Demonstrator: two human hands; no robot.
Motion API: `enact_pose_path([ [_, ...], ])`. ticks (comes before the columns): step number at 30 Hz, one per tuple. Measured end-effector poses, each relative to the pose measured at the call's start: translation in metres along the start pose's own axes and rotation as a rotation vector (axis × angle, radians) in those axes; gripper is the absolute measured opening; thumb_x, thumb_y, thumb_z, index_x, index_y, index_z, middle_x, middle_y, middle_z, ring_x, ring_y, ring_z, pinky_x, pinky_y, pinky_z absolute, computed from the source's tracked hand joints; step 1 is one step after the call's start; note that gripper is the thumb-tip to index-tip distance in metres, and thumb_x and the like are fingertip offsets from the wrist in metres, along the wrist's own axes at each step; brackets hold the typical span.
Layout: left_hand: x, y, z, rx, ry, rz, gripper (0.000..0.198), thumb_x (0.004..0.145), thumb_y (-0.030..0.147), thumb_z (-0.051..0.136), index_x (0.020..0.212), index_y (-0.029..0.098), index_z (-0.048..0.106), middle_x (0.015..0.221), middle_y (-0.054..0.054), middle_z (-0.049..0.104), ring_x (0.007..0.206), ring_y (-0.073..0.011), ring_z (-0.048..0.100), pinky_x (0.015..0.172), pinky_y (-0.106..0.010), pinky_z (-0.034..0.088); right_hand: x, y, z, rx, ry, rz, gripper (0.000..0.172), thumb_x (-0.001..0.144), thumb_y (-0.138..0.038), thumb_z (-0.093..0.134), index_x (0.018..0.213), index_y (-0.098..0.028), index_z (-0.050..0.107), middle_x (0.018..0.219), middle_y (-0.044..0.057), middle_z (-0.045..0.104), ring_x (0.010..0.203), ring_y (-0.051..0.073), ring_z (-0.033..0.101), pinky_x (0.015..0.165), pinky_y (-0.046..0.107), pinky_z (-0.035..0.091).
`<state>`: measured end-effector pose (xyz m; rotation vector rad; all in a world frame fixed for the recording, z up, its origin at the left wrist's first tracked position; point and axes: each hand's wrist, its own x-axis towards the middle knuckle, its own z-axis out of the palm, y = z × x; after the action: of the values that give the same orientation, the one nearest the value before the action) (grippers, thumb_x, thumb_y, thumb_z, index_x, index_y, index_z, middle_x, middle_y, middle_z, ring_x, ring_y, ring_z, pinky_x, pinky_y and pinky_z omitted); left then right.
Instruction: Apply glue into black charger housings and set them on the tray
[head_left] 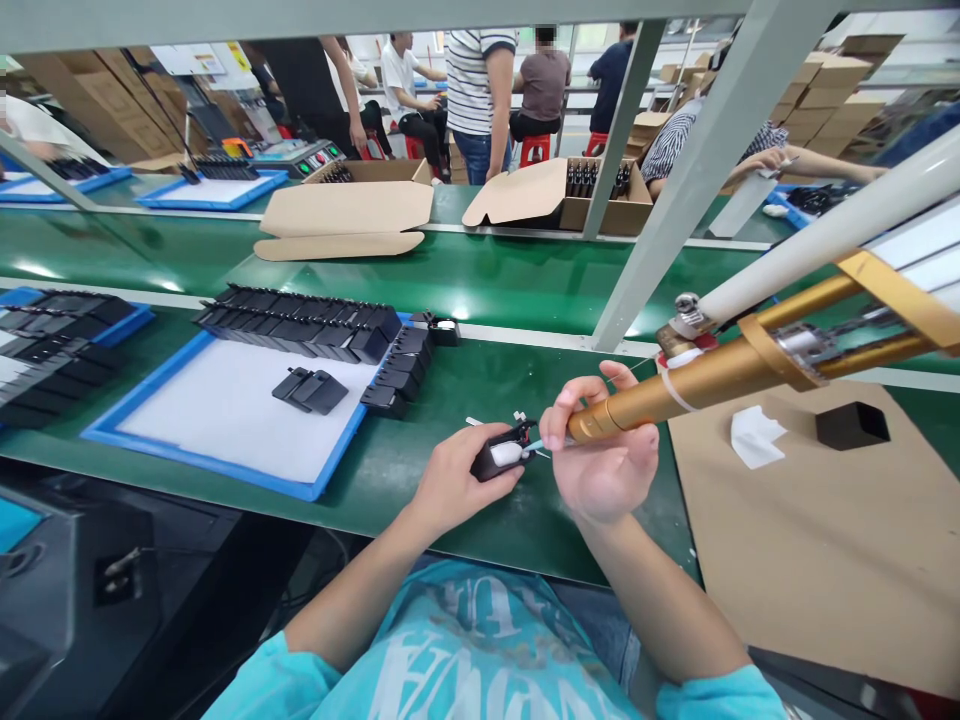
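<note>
My left hand point(459, 476) is closed around a small black plastic housing point(487, 462), tilted above the green bench. A white oval part point(508, 453) and small wires show on the housing's upper side. In my right hand point(604, 465) is a gold cylindrical dispensing gun point(637, 402), with fingers and thumb wrapped around its lower end. Its thin pale nozzle point(535, 445) points left and reaches the housing beside the white part; whether the tip touches is too small to tell.
Left of my hands lies a blue-rimmed tray point(319, 488) with rows of black housings point(300, 325). A cardboard sheet point(810, 540) at the right bears a black block point(853, 426) and a white paper scrap point(756, 437). A grey frame post point(697, 170) slants ahead. Several people work beyond.
</note>
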<state>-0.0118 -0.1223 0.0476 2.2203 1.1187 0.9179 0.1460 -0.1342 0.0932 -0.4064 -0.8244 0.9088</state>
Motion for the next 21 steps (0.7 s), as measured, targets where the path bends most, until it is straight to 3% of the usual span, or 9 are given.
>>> enact_pose_path([
  [9,-0.001,-0.006,0.019,-0.046,-0.022,-0.117,0.039,0.078,0.024,0.065,0.116,0.02,0.058,0.103,-0.003,0.071,0.084,-0.0176,0.067,0.076,-0.029,0.054,0.0,0.0,0.002,-0.012,0.036,0.014,0.041,0.086,-0.055,0.049,0.116,-0.028,0.055,0.086,-0.001,0.061,0.053,0.012,0.052,0.057,0.031,0.044],
  [13,0.001,-0.005,0.03,-0.089,-0.037,-0.088,0.038,0.078,0.026,0.067,0.115,0.021,0.058,0.099,-0.003,0.071,0.077,-0.0159,0.065,0.07,-0.027,0.053,-0.001,0.0,0.001,-0.007,0.042,0.021,0.039,0.086,-0.054,0.048,0.115,-0.029,0.055,0.087,0.0,0.061,0.056,0.012,0.052,0.06,0.032,0.045],
  [21,0.007,0.006,0.04,-0.119,0.037,0.039,0.039,0.078,0.026,0.068,0.116,0.02,0.059,0.101,-0.003,0.071,0.082,-0.0166,0.067,0.072,-0.026,0.054,-0.002,-0.001,0.003,-0.04,0.05,0.024,0.038,0.087,-0.055,0.046,0.113,-0.029,0.055,0.085,-0.001,0.06,0.055,0.013,0.051,0.062,0.033,0.044],
])
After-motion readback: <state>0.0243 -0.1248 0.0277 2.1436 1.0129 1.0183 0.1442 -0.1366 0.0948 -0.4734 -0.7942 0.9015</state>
